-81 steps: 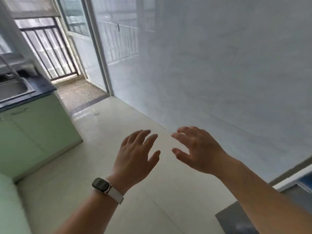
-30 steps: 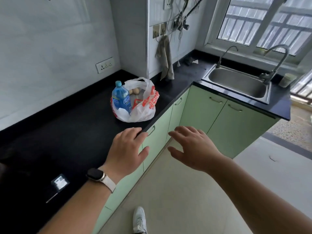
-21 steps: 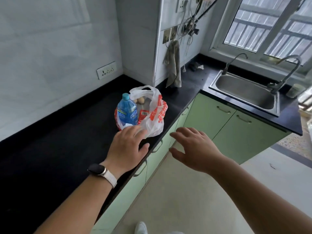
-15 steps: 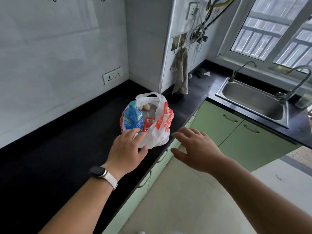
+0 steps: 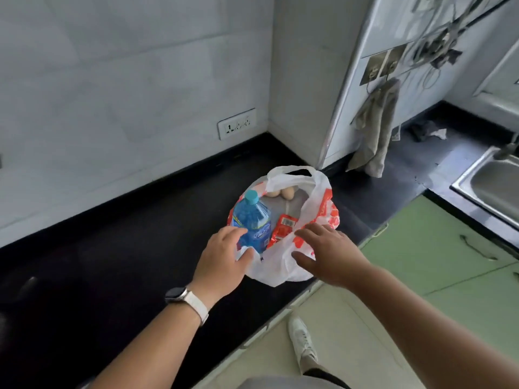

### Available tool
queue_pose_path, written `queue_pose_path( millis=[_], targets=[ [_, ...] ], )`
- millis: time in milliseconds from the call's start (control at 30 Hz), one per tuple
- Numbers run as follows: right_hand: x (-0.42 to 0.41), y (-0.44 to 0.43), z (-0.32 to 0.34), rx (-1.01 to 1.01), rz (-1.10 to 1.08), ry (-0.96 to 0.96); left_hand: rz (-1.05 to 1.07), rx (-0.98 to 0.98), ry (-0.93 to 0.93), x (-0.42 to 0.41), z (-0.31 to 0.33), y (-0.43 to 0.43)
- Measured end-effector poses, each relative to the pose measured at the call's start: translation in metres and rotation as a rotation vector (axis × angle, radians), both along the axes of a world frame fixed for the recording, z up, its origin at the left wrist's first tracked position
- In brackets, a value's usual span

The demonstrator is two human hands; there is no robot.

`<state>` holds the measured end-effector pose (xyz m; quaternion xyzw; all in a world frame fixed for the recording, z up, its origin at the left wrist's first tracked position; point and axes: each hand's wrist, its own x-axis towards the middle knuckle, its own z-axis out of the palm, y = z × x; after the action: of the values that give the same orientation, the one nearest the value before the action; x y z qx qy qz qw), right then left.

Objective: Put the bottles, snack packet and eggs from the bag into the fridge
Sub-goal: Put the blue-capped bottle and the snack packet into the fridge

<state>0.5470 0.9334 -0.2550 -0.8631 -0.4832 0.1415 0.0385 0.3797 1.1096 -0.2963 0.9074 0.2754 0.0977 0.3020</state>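
Head view of a kitchen corner. A white plastic bag with red print (image 5: 280, 272) stands on the black surface (image 5: 112, 262), close to its near edge above the green cabinet doors (image 5: 438, 248). Its mouth gapes upward, so the contents can be read from above. A blue bottle (image 5: 252, 220) stands upright at the left. A red snack packet (image 5: 283, 227) leans just right of it, and two eggs (image 5: 282, 192) lie at the far side under the handle loop. Only one bottle is visible, so any other is hidden by the plastic.

The left hand (image 5: 224, 256), with a watch (image 5: 177, 293) at the wrist, reaches over the bag's near-left rim. Its grip is released, the fingers straight and spread in front of the bottle. The right hand (image 5: 328, 254) lies over the near-right wall of the bag, also released and holding nothing. Whether either palm actually touches the plastic cannot be told.

With one hand on each side of the opening, the likely aim is to spread or steady the limp bag before lifting an item out. Nothing has been removed yet, and the fridge is out of view. The eggs sit loose and will probably need careful handling.
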Motion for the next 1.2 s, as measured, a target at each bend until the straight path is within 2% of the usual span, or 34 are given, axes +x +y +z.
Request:
queue_pose_path(
  millis=[267,500,800,1033,1200],
  targets=[
    [0.100,0.055,-0.034,-0.062,0.248,0.141,0.481,-0.500,-0.072,0.049,-0.010,-0.005],
    [0.133,0.109,-0.071,-0.161,0.490,0.194,0.659,-0.645,-0.122,0.071,-0.020,-0.014],
    [0.125,0.140,-0.111,-0.360,0.686,0.099,0.551,-0.690,-0.191,0.080,-0.040,0.005],
    [0.125,0.142,-0.123,-0.462,0.845,-0.106,0.475,-0.718,-0.217,0.084,-0.056,0.017],
    [0.125,0.139,-0.120,-0.519,0.849,-0.143,0.454,-0.659,-0.219,0.085,-0.066,0.022]
  ],
)
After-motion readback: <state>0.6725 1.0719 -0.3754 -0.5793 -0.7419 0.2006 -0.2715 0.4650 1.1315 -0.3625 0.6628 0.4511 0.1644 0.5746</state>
